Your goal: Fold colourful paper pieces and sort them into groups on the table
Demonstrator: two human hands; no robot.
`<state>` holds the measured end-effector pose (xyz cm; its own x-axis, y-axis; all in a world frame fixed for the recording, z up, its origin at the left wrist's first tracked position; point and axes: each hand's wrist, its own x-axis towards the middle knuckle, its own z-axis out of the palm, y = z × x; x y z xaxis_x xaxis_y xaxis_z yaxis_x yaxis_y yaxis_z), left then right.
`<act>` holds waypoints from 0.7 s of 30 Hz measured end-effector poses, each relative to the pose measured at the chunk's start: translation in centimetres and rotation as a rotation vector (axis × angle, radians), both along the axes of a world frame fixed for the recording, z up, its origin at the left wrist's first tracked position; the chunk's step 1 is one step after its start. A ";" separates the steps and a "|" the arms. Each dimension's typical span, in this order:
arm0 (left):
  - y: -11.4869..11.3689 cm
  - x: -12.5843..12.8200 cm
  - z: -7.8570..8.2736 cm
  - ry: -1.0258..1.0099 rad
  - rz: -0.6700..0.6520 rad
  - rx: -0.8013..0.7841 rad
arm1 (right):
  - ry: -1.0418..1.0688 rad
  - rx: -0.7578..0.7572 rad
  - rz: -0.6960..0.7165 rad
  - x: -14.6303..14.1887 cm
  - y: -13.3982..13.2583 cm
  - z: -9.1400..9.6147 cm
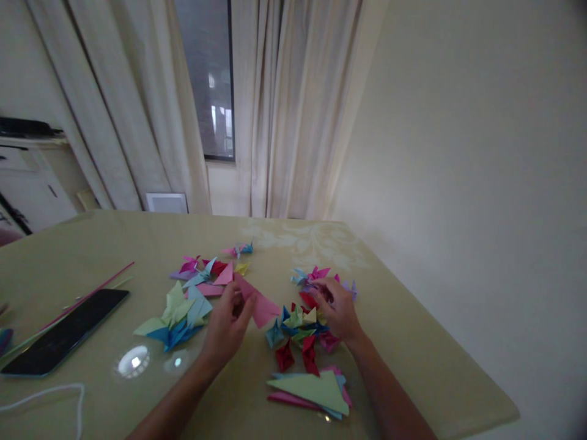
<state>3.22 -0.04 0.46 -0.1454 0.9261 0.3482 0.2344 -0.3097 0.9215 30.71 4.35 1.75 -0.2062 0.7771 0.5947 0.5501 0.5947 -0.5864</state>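
Note:
Near the middle of the table, my left hand [229, 321] pinches a pink folded paper [259, 302] with its fingers. My right hand [338, 310] is over the right-hand pile, its fingertips closed together; what lies between them, if anything, is too small to make out. Right under it are a red folded paper piece [309, 299] and small folded pieces in several colours. A magenta and light-blue paper cluster [317, 274] sits just beyond those fingers. Closer to me lies a stack of long folded papers [316, 388], pale green on top.
To the left of my left hand spreads a pile of paper cranes [177, 308]. A small crane group [241, 249] lies farther back. At the left are a black phone [68, 330], thin coloured strips [103, 285] and a white cable [55, 388]. A wall [481, 214] borders the table's right side.

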 end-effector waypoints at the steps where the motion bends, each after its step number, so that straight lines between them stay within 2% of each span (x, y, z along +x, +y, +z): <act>1: -0.4 1.0 -0.2 -0.093 -0.071 -0.035 | -0.019 0.006 0.069 -0.2 -0.4 0.1; 4: -1.4 3.1 -0.5 -0.279 -0.197 -0.147 | -0.067 0.066 0.279 -1.0 -1.7 0.6; 7: -1.9 4.0 -0.5 -0.379 -0.234 -0.242 | -0.143 0.197 0.365 -2.0 -2.9 0.9; 10: -2.2 4.1 -0.4 -0.457 -0.278 -0.300 | -0.235 0.315 0.327 -2.8 -3.7 0.9; 13: -2.3 3.7 -0.2 -0.515 -0.328 -0.316 | -0.210 0.338 0.318 -3.4 -4.0 0.7; 17: -1.7 2.9 -0.1 -0.552 -0.374 -0.271 | 0.010 0.248 0.320 -3.5 -3.8 1.0; 21: 0.0 1.2 -0.1 -0.396 -0.280 -0.194 | 0.140 0.127 0.213 -3.0 -4.0 2.1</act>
<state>4.41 -0.02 0.36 0.0315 0.9904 0.1345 -0.2113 -0.1250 0.9694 27.75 0.32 3.88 -0.2662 0.6422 0.7188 0.3237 0.7620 -0.5609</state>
